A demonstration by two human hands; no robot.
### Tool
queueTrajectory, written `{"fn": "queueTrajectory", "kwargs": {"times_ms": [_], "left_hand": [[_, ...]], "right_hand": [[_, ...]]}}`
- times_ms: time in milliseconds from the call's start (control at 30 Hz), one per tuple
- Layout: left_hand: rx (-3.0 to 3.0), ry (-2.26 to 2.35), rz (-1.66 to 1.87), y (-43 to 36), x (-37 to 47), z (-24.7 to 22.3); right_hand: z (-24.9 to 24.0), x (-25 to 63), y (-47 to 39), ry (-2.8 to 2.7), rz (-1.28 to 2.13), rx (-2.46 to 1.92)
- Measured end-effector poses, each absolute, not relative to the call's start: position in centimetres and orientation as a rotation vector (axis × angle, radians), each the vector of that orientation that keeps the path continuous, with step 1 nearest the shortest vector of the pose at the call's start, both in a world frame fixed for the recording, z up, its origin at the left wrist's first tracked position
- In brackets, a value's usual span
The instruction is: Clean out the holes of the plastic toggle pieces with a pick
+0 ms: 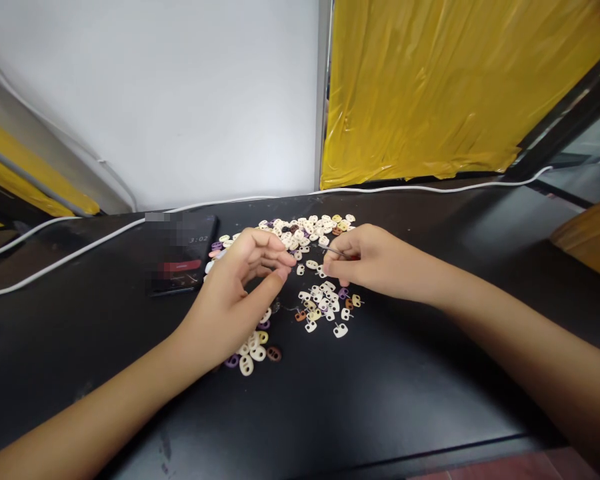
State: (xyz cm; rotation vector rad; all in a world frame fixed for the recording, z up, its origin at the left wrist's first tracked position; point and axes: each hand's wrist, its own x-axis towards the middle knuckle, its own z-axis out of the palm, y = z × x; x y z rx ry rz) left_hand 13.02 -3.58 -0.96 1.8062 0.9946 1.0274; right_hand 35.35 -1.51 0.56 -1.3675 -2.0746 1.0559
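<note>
One black table | white panel, yellow sheeting | left hand: fingers' grip unclear | right hand: fingers clamped on thin tool

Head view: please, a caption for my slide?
Left hand near right hand holding a thin grey object, among mostly cream pieces on a black table.

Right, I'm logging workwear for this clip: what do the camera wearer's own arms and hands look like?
Both the left hand and right hand are ungloved. The left forearm and right forearm are bare as far as the picture shows them, with no sleeve, watch, bracelet or obvious marking in view.
</note>
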Motion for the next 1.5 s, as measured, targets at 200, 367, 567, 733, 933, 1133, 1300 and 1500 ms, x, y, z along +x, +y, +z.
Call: {"fn": "queueTrajectory", "kwargs": {"times_ms": [200,367,567,733,933,1133,1300,1500], "left_hand": [[2.004,1.084,1.021,-2.8,12.3,-0.7],[2.280,1.160,0.773,-2.5,12.1,-0.5],[2.529,1.194,0.657,-1.9,11.5,-1.0],[2.636,1.162,0.564,-1.0,10.6,-1.1],[2.673,1.127,0.558,-0.7,10.0,-1.4],[2.637,1.098,0.602,-0.5,10.0,-1.3],[2.649,0.950,0.556,-0.8,9.7,-1.0],[2.614,0.886,0.574,-2.1,9.2,-0.5]], "right_hand": [[0.1,36.2,-0.9,-2.139,1.037,-1.541],[0.0,35.8,-1.2,-2.161,0.920,-1.614],[-0.2,35.9,-1.1,-2.148,0.795,-1.558],[-0.6,36.2,-0.1,-2.075,0.280,-1.610],[-1.8,35.5,0.8,-2.136,0.173,-1.571],[-2.7,34.5,1.0,-2.066,0.143,-1.617],[-2.5,34.6,1.1,-1.999,0.238,-1.592],[-1.3,34.8,0.4,-1.853,0.582,-1.445]]}}
